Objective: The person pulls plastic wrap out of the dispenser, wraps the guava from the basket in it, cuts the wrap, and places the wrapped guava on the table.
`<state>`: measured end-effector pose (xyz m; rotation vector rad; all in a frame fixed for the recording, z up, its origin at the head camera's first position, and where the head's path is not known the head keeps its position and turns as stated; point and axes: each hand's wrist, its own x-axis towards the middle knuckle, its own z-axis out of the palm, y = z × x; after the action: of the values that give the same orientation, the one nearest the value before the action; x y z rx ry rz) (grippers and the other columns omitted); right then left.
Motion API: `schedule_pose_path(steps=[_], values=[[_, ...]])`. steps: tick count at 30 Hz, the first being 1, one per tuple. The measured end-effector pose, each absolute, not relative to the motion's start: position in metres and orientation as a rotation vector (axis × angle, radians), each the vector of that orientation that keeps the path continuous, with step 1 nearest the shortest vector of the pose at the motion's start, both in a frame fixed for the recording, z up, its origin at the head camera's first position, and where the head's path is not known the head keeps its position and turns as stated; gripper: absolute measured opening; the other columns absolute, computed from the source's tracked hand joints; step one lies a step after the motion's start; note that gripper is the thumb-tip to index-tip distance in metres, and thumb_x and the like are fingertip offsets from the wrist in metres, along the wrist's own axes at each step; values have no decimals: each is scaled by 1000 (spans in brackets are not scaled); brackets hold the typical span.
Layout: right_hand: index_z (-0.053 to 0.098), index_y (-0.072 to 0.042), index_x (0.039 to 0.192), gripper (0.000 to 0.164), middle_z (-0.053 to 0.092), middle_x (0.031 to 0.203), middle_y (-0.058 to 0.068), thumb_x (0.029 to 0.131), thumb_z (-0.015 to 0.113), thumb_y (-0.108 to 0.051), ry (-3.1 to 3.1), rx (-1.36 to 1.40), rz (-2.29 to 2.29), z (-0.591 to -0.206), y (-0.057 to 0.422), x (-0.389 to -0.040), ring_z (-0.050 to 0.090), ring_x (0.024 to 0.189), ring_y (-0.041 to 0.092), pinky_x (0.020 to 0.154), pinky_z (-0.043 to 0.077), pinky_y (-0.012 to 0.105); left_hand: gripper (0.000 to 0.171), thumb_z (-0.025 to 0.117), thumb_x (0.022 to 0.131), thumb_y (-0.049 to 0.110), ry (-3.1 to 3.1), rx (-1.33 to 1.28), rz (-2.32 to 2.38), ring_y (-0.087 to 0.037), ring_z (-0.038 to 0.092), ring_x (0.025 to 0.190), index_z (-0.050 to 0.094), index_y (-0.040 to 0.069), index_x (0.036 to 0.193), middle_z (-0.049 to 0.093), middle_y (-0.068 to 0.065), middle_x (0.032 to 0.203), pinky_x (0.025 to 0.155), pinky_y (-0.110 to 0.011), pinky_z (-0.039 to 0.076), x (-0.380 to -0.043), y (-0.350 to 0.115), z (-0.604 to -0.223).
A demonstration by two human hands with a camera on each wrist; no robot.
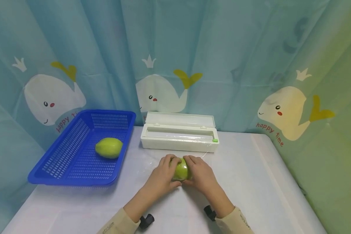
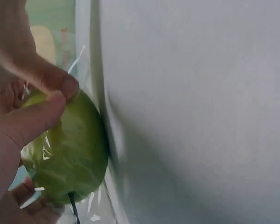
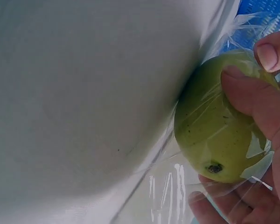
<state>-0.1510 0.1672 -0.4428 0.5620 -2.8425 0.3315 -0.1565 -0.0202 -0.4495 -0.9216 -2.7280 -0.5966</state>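
Observation:
A green pear (image 1: 180, 170) sits on the white table in front of me, with clear plastic film around it. My left hand (image 1: 161, 175) grips its left side, and my right hand (image 1: 203, 174) holds the right side. Both thumbs press on the near face, close together. In the left wrist view the dark stem (image 2: 73, 205) points out of the pear, and creased film (image 2: 95, 207) shows beside it. At the other end, the right wrist view shows the dark blossom end (image 3: 213, 167) under the film. Fingers partly hide the pear in every view.
Just behind my hands stands a white cling film box (image 1: 178, 143) with its lid up, a roll inside and a green slider (image 1: 215, 140). On the left, a blue basket (image 1: 73, 181) holds one green fruit (image 1: 109, 148). A whale-print curtain (image 1: 222, 65) hangs behind the table.

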Motion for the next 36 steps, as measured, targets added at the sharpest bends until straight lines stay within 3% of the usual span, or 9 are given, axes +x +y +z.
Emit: schedule_pose_path(steps=[5, 12, 18, 30, 36], values=[[57, -7, 135, 91, 64, 130, 8, 58, 97, -36, -2860, 574, 345, -442, 169, -154, 60, 117, 27, 100, 51, 42, 85, 91, 69, 38, -2763, -953, -638, -25, 49, 121, 45, 16, 138, 44, -7, 134, 75, -37, 58, -166, -21, -449], [57, -7, 135, 91, 64, 131, 8, 59, 97, -34, -2878, 587, 384, -441, 172, -158, 58, 118, 28, 101, 49, 45, 87, 92, 66, 39, -2775, -955, -615, -25, 49, 121, 47, 16, 137, 47, -7, 134, 84, -39, 57, -176, -19, -450], [57, -6, 135, 91, 65, 130, 9, 58, 96, -35, -2868, 568, 416, -444, 173, -161, 59, 115, 29, 97, 50, 47, 98, 93, 61, 45, -2809, -971, -557, -27, 49, 122, 45, 15, 141, 50, -8, 135, 89, -41, 56, -179, -17, -448], [46, -9, 145, 103, 66, 126, 11, 58, 96, -34, -3003, 406, 543, -443, 170, -174, 56, 105, 30, 86, 50, 46, 106, 95, 61, 36, -2842, -947, -498, -31, 49, 124, 40, 11, 148, 51, -12, 138, 94, -42, 54, -187, -12, -451], [45, -11, 145, 100, 56, 137, 11, 62, 95, -37, -2948, 440, 659, -443, 180, -171, 55, 120, 34, 98, 48, 53, 102, 94, 62, 35, -2855, -913, -546, -32, 48, 126, 43, 8, 146, 52, -11, 141, 96, -44, 53, -191, -11, -450]])
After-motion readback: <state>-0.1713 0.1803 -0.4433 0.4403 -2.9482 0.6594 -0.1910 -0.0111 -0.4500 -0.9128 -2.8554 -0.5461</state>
